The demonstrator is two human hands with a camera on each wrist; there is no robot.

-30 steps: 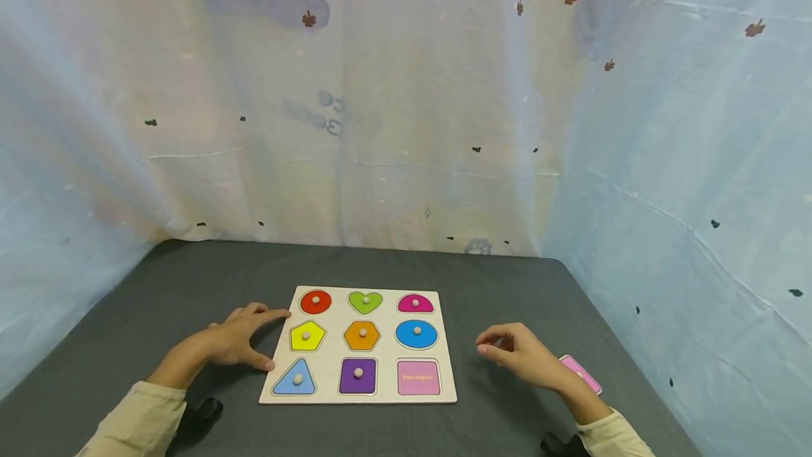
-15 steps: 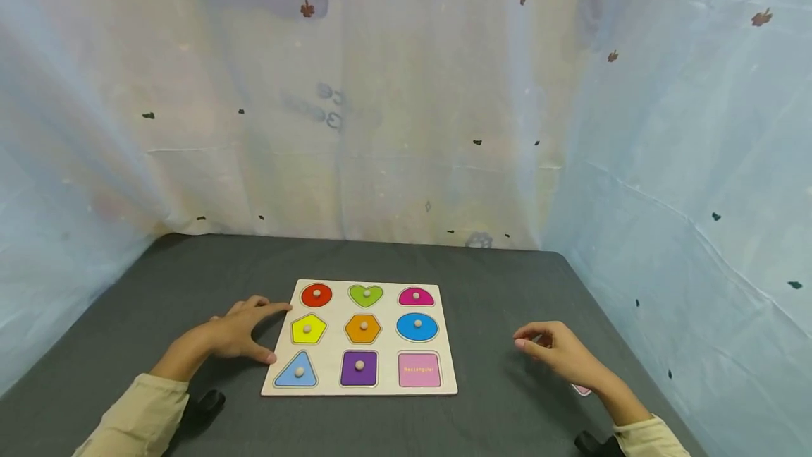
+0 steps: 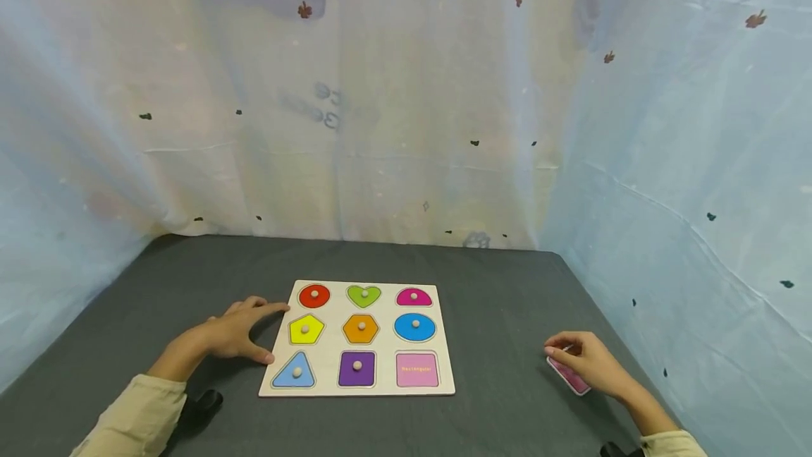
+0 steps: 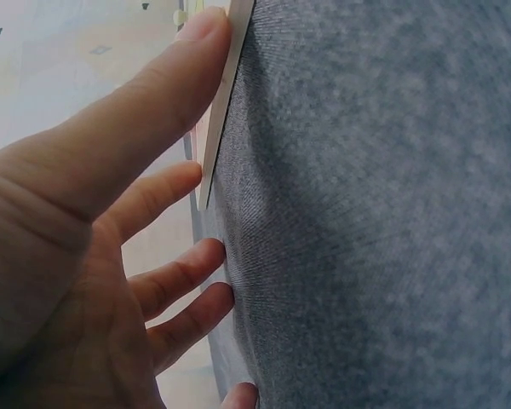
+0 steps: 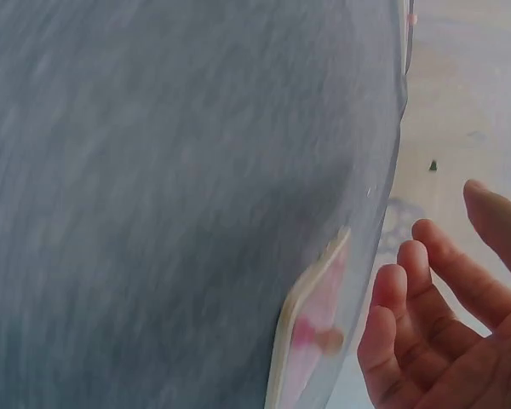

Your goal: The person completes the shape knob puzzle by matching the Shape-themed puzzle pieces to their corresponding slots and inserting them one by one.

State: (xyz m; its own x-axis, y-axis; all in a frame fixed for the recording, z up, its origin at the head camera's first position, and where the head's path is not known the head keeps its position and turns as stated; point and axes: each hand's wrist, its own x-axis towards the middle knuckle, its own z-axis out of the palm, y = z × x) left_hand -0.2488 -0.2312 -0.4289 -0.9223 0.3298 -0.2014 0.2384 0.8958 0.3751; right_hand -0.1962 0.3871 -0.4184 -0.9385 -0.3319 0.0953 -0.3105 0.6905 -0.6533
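Note:
A white shape puzzle board point(image 3: 390, 333) lies on the table in the head view. My left hand point(image 3: 235, 333) is spread at its left side, with thumb and index fingertips touching the edge. In the left wrist view the thumb point(image 4: 153, 106) presses on the board's edge point(image 4: 226, 89). Over at the right, my right hand point(image 3: 590, 362) hovers above a pink rectangular puzzle piece point(image 3: 571, 376), partly hidden by the hand. From the right wrist view, that piece has a small knob point(image 5: 328, 341); the loosely bent fingers point(image 5: 443, 311) are apart from it and hold nothing.
Knobbed pieces sit in the board, among them a red circle point(image 3: 314, 295), a purple square point(image 3: 357, 368) and a blue oval point(image 3: 415, 327). The pink rectangular recess point(image 3: 416, 379) at its lower right bears printed lettering. Patterned curtains point(image 3: 406, 125) surround the grey table point(image 3: 495, 344).
My right hand has moved right, away from the board, and is now over the pink piece. The left hand stays at the board's edge.

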